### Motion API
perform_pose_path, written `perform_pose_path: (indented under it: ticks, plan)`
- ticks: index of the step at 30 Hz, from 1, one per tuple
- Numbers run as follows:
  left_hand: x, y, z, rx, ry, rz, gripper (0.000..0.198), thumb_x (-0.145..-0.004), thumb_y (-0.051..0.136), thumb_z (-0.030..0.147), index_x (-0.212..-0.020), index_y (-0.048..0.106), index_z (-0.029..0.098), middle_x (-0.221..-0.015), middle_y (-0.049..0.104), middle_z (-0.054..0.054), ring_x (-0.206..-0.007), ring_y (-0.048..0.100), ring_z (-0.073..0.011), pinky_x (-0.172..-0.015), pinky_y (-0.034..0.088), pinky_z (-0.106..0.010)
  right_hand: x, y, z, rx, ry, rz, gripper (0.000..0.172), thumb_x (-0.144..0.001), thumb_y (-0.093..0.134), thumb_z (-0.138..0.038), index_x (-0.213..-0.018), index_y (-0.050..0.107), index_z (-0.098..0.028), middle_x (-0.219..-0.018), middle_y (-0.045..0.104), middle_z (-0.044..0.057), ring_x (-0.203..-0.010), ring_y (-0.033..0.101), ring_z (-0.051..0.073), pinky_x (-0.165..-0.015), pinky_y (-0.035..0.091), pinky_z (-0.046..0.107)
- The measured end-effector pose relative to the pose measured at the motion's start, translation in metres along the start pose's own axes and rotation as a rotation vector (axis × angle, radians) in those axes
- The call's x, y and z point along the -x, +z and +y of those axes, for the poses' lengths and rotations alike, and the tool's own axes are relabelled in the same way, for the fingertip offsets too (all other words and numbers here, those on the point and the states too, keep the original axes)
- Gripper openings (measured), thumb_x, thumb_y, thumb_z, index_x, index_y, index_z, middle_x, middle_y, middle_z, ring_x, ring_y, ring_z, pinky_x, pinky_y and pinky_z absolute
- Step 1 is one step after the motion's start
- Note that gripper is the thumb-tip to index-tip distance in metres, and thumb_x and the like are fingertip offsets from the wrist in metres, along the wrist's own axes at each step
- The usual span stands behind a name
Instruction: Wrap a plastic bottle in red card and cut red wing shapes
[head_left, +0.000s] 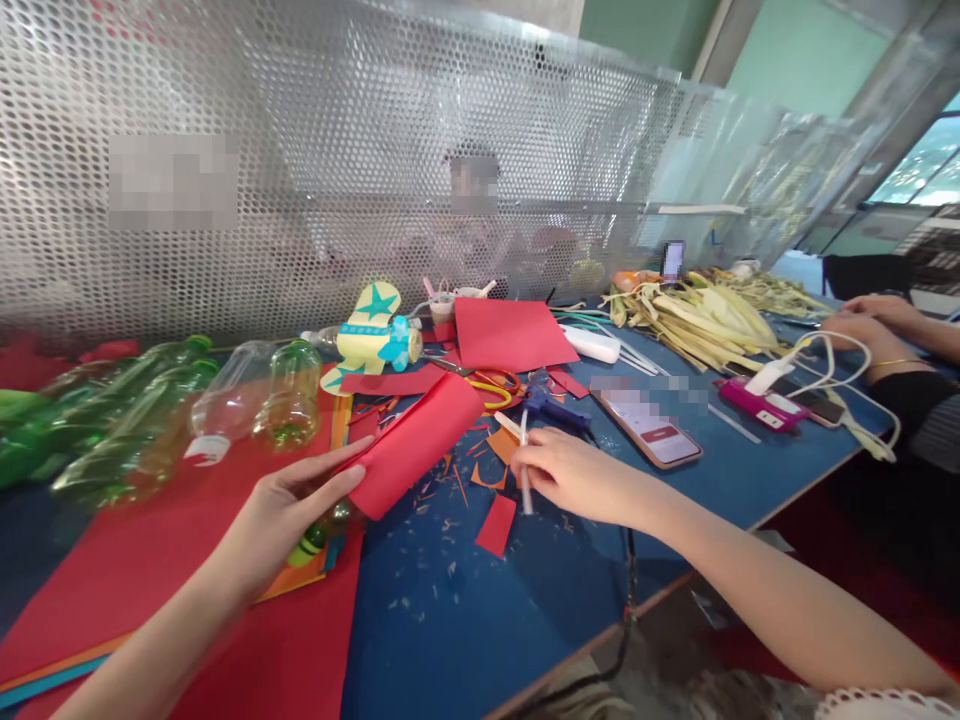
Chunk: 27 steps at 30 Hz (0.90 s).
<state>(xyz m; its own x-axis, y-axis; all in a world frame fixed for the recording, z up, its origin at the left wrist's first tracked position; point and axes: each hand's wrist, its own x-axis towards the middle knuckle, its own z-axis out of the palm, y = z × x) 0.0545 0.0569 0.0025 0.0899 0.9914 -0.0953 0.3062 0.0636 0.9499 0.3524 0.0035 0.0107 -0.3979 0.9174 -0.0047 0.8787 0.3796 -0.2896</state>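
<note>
My left hand (281,515) pinches the edge of a rolled sheet of red paper (420,440), thumb on one side and fingers on the other. What lies inside the roll cannot be seen. Between the fingertips of my right hand (577,475) is a translucent white glue stick (526,490), held roughly upright. Just beyond that hand a blue glue gun (559,408) lies on the table. Yellow-handled scissors (491,392) rest close to the far end of the roll. Orange and red paper scraps (496,525) are scattered between my hands.
Several plastic bottles (142,430) lie at the left on red sheets (300,650). A yellow paper-decorated bottle (367,345) and a red sheet (514,335) are behind. Rightward are a phone (649,425), corn husks (697,320), a pink power strip (765,402) and another person's hands (874,335).
</note>
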Motion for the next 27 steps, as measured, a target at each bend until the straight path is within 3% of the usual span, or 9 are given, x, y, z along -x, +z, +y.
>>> perform_pose_path:
  ticks: [5,11,14,18,23,27]
  plan:
    - [0.000,-0.001,-0.001,0.025,-0.029,0.004,0.062,-0.060,0.078,0.054,-0.112,0.071,0.021,-0.102,0.076,-0.003,-0.094,0.069,-0.0266,-0.071,0.058,-0.026,0.018,-0.009,0.007,0.081,0.083,-0.013,0.026,-0.092,0.042,-0.008,-0.091,0.066,-0.017,-0.091,0.059,0.009,-0.091,0.058,0.023,-0.080,0.047,0.037]
    - [0.001,0.000,0.000,0.004,-0.021,-0.028,0.069,-0.058,0.077,0.058,-0.114,0.069,0.019,-0.112,0.073,-0.005,-0.107,0.065,-0.0325,-0.086,0.057,-0.035,0.029,-0.011,0.012,0.033,0.116,-0.027,0.022,-0.096,0.044,-0.021,-0.101,0.066,-0.022,-0.089,0.061,0.006,-0.087,0.062,0.021,-0.076,0.048,0.032]
    - [0.001,0.001,0.002,0.028,-0.023,-0.028,0.068,-0.057,0.078,0.058,-0.112,0.070,0.020,-0.115,0.071,-0.005,-0.112,0.062,-0.0329,-0.088,0.057,-0.034,0.020,-0.013,0.020,0.078,0.219,0.086,0.022,-0.097,0.045,-0.026,-0.114,0.058,-0.022,-0.094,0.064,0.006,-0.087,0.063,0.020,-0.076,0.049,0.030]
    - [0.002,0.002,0.005,0.064,-0.037,-0.003,0.069,-0.054,0.080,0.057,-0.110,0.071,0.020,-0.116,0.070,-0.005,-0.114,0.061,-0.0333,-0.086,0.058,-0.033,-0.005,-0.015,0.040,0.266,0.373,0.173,0.038,-0.091,0.051,-0.019,-0.127,0.049,-0.008,-0.120,0.057,0.021,-0.115,0.053,0.033,-0.095,0.042,0.044]
    - [0.004,0.002,0.006,0.099,-0.067,-0.029,0.065,-0.056,0.081,0.056,-0.110,0.071,0.023,-0.113,0.072,-0.003,-0.111,0.063,-0.0309,-0.083,0.059,-0.030,-0.036,-0.011,0.056,0.272,0.407,0.121,0.034,-0.080,0.061,-0.014,-0.114,0.058,-0.008,-0.116,0.058,0.022,-0.110,0.057,0.034,-0.089,0.046,0.039]
    - [0.003,0.002,0.006,0.085,-0.051,-0.019,0.063,-0.056,0.080,0.057,-0.109,0.072,0.024,-0.112,0.072,-0.002,-0.108,0.065,-0.0310,-0.080,0.060,-0.030,-0.038,-0.008,0.055,0.244,0.435,0.145,0.031,-0.077,0.063,-0.014,-0.107,0.058,-0.011,-0.109,0.059,0.020,-0.098,0.062,0.030,-0.082,0.048,0.035]
